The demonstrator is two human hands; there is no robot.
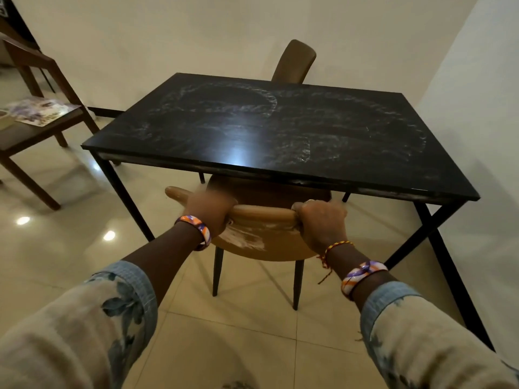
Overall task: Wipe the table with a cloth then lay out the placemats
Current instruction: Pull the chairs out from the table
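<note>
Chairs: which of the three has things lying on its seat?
The dark wooden chair at the left, away from the table; printed sheets lie on its seat. The two tan chairs show none.

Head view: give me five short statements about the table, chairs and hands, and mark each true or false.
1. Both hands grip the top of the near chair's backrest. True: left hand, right hand.
2. The black table shows swirled wipe streaks. True.
3. Placemats lie on the table. False: none lie there.
4. A second chair stands at the table's far side. True.
5. The wooden chair at the left has a bare seat. False: printed sheets lie on it.
</note>
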